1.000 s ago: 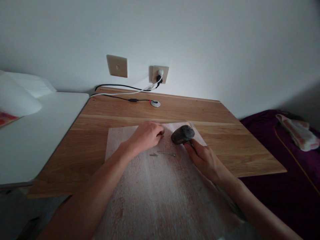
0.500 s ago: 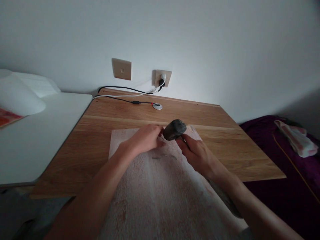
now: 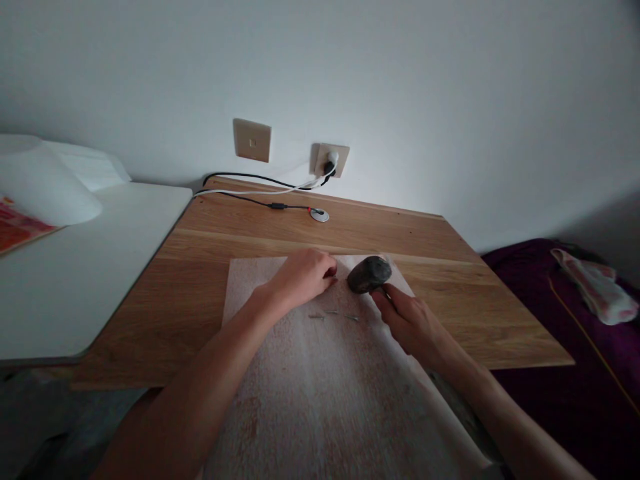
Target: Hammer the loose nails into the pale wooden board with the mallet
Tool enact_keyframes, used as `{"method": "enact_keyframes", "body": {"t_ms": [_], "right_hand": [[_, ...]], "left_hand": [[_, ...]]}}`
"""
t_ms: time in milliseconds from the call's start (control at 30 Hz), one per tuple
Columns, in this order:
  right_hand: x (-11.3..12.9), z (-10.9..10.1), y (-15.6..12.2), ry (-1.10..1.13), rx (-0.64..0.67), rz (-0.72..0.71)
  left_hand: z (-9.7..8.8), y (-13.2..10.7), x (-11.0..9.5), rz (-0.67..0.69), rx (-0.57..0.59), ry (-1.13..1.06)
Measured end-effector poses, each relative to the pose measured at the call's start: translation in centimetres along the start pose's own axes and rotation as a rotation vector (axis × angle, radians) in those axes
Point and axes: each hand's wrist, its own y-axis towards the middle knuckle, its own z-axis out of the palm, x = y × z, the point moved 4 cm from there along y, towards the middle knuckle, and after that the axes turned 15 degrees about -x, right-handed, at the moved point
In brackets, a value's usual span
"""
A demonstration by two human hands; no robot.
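Note:
My right hand (image 3: 407,320) is closed round the handle of a hammer (image 3: 370,275), whose dark, blunt head is tilted above the right part of a pale, whitish board (image 3: 280,400). Near the board's far edge, my left hand (image 3: 310,275) pinches a thin nail, mostly hidden by the fingertips. A gap separates the hammer head from the left fingers. Closer to me, three loose nails lie flat on the board: one nail (image 3: 317,316) at left, a second nail (image 3: 332,311) in the middle and a third nail (image 3: 352,318) at right.
The board rests on a wooden tabletop (image 3: 190,300) against the wall. Behind it, black and white cables (image 3: 265,192) run to a wall socket (image 3: 333,160). A white table (image 3: 130,247) with a white roll (image 3: 55,187) adjoins at left; purple fabric (image 3: 530,280) is at right.
The hammer head has moved right and slightly down, away from the left fingers. My left hand stays at the same place on the board. The whole view has shifted slightly.

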Motion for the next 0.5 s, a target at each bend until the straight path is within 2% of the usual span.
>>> {"method": "enact_keyframes", "body": {"t_ms": [100,200,367,500], "right_hand": [[0.6,0.2,0.2,0.041,0.085,0.060],[1.8,-0.6,0.7,0.063,0.102,0.060],[3.9,-2.4,1.7,0.073,0.075,-0.001],[4.6,-1.7,2.1,0.086,0.079,-0.052]], "left_hand": [[0.0,0.0,-0.2,0.056,0.005,0.045],[0.1,-0.1,-0.1,0.082,0.009,0.042],[-0.2,-0.2,0.8,0.021,0.052,-0.122],[-1.8,-0.3,1.5,-0.055,0.038,-0.214]]}}
